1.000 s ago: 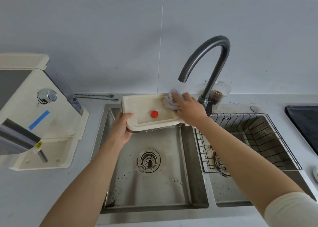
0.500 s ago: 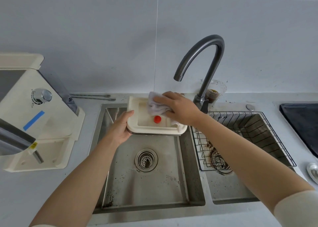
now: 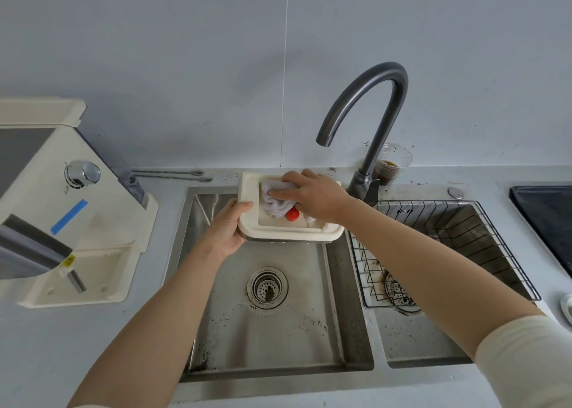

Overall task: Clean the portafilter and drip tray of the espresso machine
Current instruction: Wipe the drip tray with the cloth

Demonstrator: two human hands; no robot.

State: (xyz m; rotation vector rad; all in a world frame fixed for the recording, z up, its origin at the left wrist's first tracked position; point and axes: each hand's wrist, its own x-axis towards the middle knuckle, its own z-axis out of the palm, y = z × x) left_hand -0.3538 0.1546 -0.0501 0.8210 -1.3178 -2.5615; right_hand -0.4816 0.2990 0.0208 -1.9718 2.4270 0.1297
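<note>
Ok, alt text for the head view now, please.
A person's right hand presses a crumpled white cloth into a cream drip tray, beside its red knob, while the left hand grips the tray's left edge above the left sink basin. A dark faucet arches behind; the espresso machine stands on the counter to the left.

Gripping cream tray (image 3: 247, 197) by left rim with left hand (image 3: 227, 231), above back of sink (image 3: 346, 284), left basin. Pressing grey cloth (image 3: 275, 205) into tray with right hand (image 3: 312, 198), fingers flat on top. Red knob (image 3: 292, 214) in tray, touching cloth. Dark specks around drain (image 3: 266, 287). Faucet (image 3: 380, 104) behind right hand. Wire rack (image 3: 464, 237) in right basin. Machine (image 3: 77, 222) at left.
</note>
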